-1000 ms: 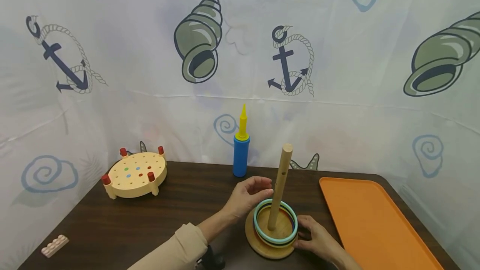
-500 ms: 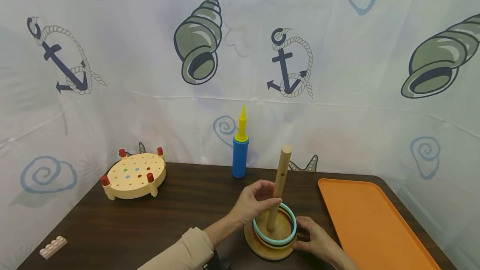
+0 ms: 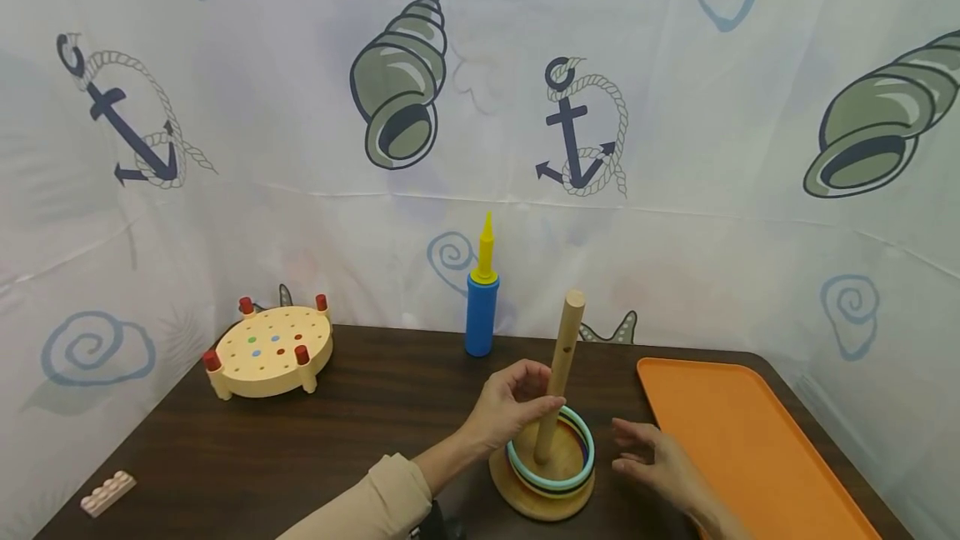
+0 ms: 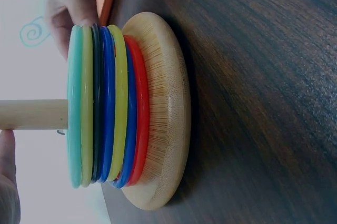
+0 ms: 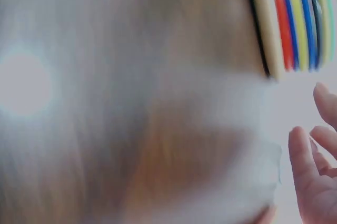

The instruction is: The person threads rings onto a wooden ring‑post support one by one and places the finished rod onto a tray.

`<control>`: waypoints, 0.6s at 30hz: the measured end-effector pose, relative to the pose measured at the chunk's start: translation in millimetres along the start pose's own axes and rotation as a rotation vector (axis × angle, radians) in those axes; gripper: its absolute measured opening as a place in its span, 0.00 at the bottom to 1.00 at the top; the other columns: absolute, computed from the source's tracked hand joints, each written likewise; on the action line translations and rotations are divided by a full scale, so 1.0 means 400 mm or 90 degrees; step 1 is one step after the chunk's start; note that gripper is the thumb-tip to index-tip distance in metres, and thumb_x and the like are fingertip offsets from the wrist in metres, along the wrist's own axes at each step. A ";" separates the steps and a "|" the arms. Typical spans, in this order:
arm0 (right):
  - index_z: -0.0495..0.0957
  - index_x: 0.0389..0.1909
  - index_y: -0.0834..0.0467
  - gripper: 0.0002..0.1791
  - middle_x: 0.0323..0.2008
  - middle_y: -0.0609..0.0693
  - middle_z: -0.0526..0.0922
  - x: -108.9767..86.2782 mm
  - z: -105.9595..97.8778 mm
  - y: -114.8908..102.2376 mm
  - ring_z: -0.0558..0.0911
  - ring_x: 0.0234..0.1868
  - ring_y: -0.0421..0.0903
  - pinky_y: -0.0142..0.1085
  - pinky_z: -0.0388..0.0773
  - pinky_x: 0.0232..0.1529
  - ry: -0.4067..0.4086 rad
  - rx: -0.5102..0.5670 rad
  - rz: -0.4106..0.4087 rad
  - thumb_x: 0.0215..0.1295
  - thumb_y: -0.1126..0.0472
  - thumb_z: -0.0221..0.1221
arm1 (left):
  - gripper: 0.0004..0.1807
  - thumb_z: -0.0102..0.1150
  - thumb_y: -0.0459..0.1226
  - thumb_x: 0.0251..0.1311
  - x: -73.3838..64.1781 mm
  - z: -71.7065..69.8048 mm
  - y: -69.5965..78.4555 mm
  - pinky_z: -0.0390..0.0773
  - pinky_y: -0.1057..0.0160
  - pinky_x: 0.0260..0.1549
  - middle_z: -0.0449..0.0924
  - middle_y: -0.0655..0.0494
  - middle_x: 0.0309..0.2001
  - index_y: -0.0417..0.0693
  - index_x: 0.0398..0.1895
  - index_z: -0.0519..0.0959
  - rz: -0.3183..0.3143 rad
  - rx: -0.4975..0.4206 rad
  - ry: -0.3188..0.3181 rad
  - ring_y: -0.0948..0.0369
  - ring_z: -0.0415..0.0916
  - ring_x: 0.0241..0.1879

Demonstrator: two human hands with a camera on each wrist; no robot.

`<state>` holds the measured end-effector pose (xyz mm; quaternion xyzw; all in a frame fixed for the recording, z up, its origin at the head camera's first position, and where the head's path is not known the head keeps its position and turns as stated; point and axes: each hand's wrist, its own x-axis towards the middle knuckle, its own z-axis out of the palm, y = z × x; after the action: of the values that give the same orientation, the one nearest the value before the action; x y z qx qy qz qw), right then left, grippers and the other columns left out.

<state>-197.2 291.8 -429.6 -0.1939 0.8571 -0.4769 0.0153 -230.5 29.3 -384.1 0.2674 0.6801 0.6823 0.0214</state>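
A round wooden base (image 3: 546,510) with a tall upright wooden post (image 3: 567,336) stands on the dark table. Several coloured rings (image 4: 109,103) are stacked around the post, red lowest and a mint-green ring (image 3: 589,452) on top. My left hand (image 3: 504,408) holds the post just above the rings, thumb across its front and fingers behind it. To the right of the stack, my right hand (image 3: 660,467) is apart from the rings, fingers loosely spread and holding nothing. In the right wrist view its fingers (image 5: 303,155) show beside the stack with a gap between.
An orange tray (image 3: 750,448) lies on the right, close by the right hand. Behind the stack stands a blue hand pump (image 3: 481,319) with a yellow nozzle. Far left is a round cream pegboard (image 3: 273,348) with red-tipped legs; a pale pink brick (image 3: 108,493) lies nearer.
My left hand has come right from beside the post and taken hold of it. My right hand has let go of the stack's right side and moved away to the right.
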 end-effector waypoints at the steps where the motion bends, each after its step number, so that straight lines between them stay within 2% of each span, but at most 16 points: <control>1: 0.65 0.58 0.79 0.31 0.52 0.74 0.71 -0.004 -0.016 0.000 0.78 0.48 0.61 0.33 0.81 0.43 0.028 -0.013 0.024 0.58 0.66 0.63 | 0.15 0.65 0.31 0.54 0.000 0.000 0.001 0.79 0.70 0.38 0.79 0.37 0.42 0.37 0.44 0.76 0.003 -0.002 -0.001 0.69 0.77 0.35; 4: 0.68 0.58 0.75 0.28 0.51 0.69 0.76 -0.022 -0.077 0.005 0.80 0.46 0.52 0.28 0.80 0.39 0.108 -0.062 0.092 0.58 0.66 0.62 | 0.15 0.65 0.30 0.54 0.001 0.001 0.003 0.79 0.70 0.37 0.79 0.37 0.41 0.37 0.44 0.76 0.010 -0.003 -0.003 0.69 0.77 0.35; 7: 0.70 0.55 0.74 0.26 0.49 0.68 0.78 -0.049 -0.150 0.029 0.81 0.41 0.38 0.26 0.79 0.35 0.179 -0.134 0.114 0.58 0.67 0.63 | 0.14 0.65 0.31 0.54 0.003 0.002 0.004 0.79 0.70 0.37 0.80 0.36 0.41 0.37 0.44 0.76 0.013 -0.002 -0.002 0.69 0.77 0.34; 10: 0.71 0.54 0.75 0.27 0.47 0.70 0.79 -0.086 -0.235 0.062 0.78 0.36 0.28 0.30 0.80 0.33 0.207 -0.236 0.129 0.58 0.63 0.63 | 0.14 0.65 0.31 0.54 0.004 0.001 0.006 0.78 0.70 0.37 0.80 0.37 0.40 0.37 0.44 0.77 0.014 0.002 0.001 0.69 0.76 0.34; 12: 0.70 0.55 0.75 0.28 0.47 0.70 0.78 -0.113 -0.292 0.083 0.77 0.34 0.27 0.32 0.80 0.33 0.201 -0.285 0.161 0.59 0.60 0.63 | 0.14 0.65 0.31 0.54 0.004 0.001 0.007 0.78 0.70 0.37 0.80 0.37 0.41 0.38 0.44 0.77 0.012 0.005 0.002 0.69 0.77 0.34; 15: 0.68 0.56 0.76 0.31 0.48 0.72 0.77 -0.151 -0.365 0.113 0.80 0.34 0.34 0.32 0.80 0.32 0.167 -0.332 0.218 0.61 0.56 0.62 | 0.14 0.65 0.31 0.53 0.004 0.000 0.009 0.79 0.70 0.38 0.80 0.38 0.41 0.38 0.44 0.77 0.010 0.010 0.006 0.69 0.77 0.35; 18: 0.67 0.53 0.80 0.30 0.47 0.75 0.75 -0.177 -0.413 0.146 0.82 0.36 0.47 0.29 0.77 0.30 0.148 -0.345 0.240 0.61 0.59 0.62 | 0.14 0.65 0.31 0.53 0.004 -0.001 0.010 0.79 0.70 0.38 0.81 0.39 0.41 0.38 0.44 0.77 0.008 0.013 0.006 0.69 0.77 0.35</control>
<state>-185.2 478.1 -399.0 0.0265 0.9694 -0.2397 -0.0469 -230.5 29.4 -379.8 0.2686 0.6856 0.6766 0.0109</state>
